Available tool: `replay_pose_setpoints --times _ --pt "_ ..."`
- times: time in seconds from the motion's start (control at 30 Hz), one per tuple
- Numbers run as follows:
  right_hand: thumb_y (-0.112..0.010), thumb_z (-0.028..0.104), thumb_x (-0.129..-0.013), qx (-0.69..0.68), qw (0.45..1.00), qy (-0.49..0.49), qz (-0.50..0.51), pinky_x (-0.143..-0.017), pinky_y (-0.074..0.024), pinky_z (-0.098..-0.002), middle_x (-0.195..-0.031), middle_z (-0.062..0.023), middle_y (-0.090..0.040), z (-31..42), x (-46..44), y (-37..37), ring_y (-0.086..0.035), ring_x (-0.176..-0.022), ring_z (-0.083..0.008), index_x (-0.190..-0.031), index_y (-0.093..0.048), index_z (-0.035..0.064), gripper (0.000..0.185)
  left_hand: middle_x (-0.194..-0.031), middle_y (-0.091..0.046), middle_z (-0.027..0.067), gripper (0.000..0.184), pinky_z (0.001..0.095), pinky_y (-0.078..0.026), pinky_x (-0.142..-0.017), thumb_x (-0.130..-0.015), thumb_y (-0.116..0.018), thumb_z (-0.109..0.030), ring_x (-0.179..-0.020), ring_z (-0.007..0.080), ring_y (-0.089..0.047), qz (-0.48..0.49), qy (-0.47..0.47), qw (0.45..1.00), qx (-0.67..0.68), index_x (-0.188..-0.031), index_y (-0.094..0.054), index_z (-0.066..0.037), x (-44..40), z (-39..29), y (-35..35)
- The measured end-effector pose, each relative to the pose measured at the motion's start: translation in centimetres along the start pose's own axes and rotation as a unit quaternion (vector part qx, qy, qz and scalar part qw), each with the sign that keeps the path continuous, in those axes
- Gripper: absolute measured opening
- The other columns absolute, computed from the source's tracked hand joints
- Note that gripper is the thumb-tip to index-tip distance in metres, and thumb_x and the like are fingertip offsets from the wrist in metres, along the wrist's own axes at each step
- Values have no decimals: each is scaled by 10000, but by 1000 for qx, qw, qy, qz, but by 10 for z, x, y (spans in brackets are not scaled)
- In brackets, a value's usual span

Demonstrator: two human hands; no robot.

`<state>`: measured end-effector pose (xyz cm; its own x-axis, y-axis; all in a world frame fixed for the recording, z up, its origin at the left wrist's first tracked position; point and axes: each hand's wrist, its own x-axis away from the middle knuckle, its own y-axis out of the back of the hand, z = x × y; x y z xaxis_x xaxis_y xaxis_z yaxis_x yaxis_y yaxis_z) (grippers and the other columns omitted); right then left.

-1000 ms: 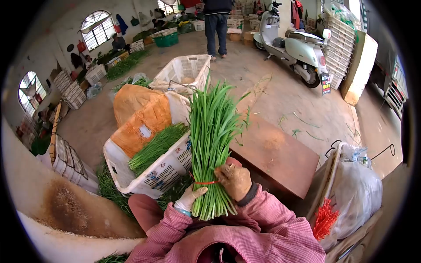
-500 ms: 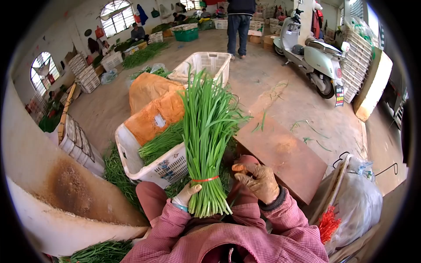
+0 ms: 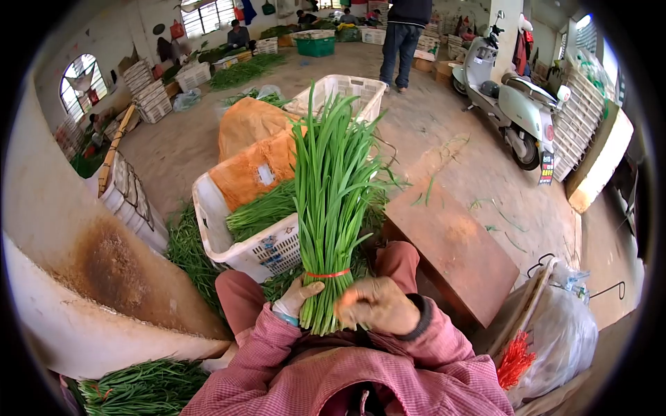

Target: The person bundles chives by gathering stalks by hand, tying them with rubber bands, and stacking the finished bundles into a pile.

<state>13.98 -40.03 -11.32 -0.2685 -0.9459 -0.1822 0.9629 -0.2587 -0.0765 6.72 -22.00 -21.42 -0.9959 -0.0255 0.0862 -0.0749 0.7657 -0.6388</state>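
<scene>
An upright bunch of garlic chives point(image 3: 327, 201), bound low down with a red band point(image 3: 329, 274), stands in front of me. My left hand point(image 3: 297, 298), in a light glove, is closed around its stems at the band, on the left side. My right hand point(image 3: 380, 306), in a soiled tan glove with orange at a fingertip, is at the lower right of the stems. Its fingers are curled and partly hide the stem ends; what they pinch, if anything, does not show. More chives point(image 3: 263, 210) lie in a white crate point(image 3: 269, 251) just beyond.
Brown board-like box point(image 3: 454, 243) at my right knee; plastic bag point(image 3: 565, 326) and red ties point(image 3: 516, 360) at far right. Banded chives point(image 3: 146, 390) lie at lower left. Another white crate point(image 3: 371, 100), a scooter point(image 3: 510, 104) and a standing person point(image 3: 402, 48) are farther off.
My right hand has moved left and slightly down, from beside the bunch to its stem ends. The left hand keeps its hold on the bunch. The camera view has shifted slightly.
</scene>
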Motion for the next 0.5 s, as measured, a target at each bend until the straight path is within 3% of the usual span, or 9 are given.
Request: replay_pose_setpoints --times 0.07,0.1,0.13,0.2,0.27,0.3,0.43,0.47,0.5 --pt "-566 140 -814 -55 969 1 241 -594 -446 -238 -729 -46 -586 23 9 3 -543 -642 -112 -883 -599 15 146 -1104 -505 122 569 352 -436 -844 -718 -653 -185 -971 222 -528 10 9 1000 22 -1183 -378 -3 3 -4 -2" --pt "-591 145 -795 -55 973 -5 226 -627 -446 -227 -766 -56 -603 24 6 6 -554 -670 -114 -913 -596 4 184 -1095 -511 120 567 351 -437 -843 -718 -655 -188 -966 219 -530 -6 13 1000 16 -1181 -382 -5 5 -7 -7" --pt "-602 132 -784 88 995 31 43 -628 -447 -222 -792 -59 -615 24 1 2 -562 -681 -112 -898 -597 -7 180 -1086 -516 118 565 350 -437 -843 -718 -657 -190 -961 216 -531 -20 16 1000 9 -1179 -386 -6 5 -9 -9" --pt "-612 109 -764 228 941 80 -238 -604 -449 -234 -774 -80 -616 -3 -19 13 -572 -667 -129 -882 -599 -1 162 -1070 -526 113 572 344 -442 -833 -710 -670 -204 -943 212 -539 -38 11 999 -36 -1172 -394 -8 3 2 8" --pt "-624 84 -737 302 898 57 -315 -564 -446 -250 -724 -101 -596 -22 -33 24 -574 -631 -160 -862 -598 8 149 -1075 -523 110 577 341 -448 -821 -701 -681 -212 -943 208 -539 -23 -2 1000 -1 -1164 -403 -8 -1 8 13" --pt "-642 109 -714 324 868 119 -357 -520 -432 -277 -646 -118 -562 -32 -41 23 -555 -566 -205 -824 -592 12 155 -1065 -527 92 578 329 -436 -826 -689 -691 -205 -951 190 -528 -39 -1 999 -11 -1158 -414 -12 1 4 7" --pt "-644 164 -712 388 850 35 -354 -486 -412 -308 -577 -130 -537 -41 -53 22 -534 -511 -242 -769 -582 21 166 -1043 -533 60 577 294 -398 -851 -678 -702 -194 -943 154 -509 -66 -18 997 -38 -1153 -425 -19 -5 15 20" --pt "-644 164 -712 387 851 34 -354 -486 -412 -308 -577 -130 -537 -42 -53 22 -534 -511 -242 -769 -582 21 166 -1043 -533 60 577 294 -398 -851 -678 -702 -194 -943 154 -509 -67 -18 997 -38 -1153 -425 -19 -7 16 21" --pt "-635 124 -727 364 858 34 -360 -485 -403 -275 -573 -92 -533 -43 -53 21 -510 -514 -175 -776 -579 8 138 -1049 -530 60 581 293 -398 -852 -677 -703 -196 -943 153 -508 -64 -22 997 -39 -1155 -423 -20 -8 16 23"
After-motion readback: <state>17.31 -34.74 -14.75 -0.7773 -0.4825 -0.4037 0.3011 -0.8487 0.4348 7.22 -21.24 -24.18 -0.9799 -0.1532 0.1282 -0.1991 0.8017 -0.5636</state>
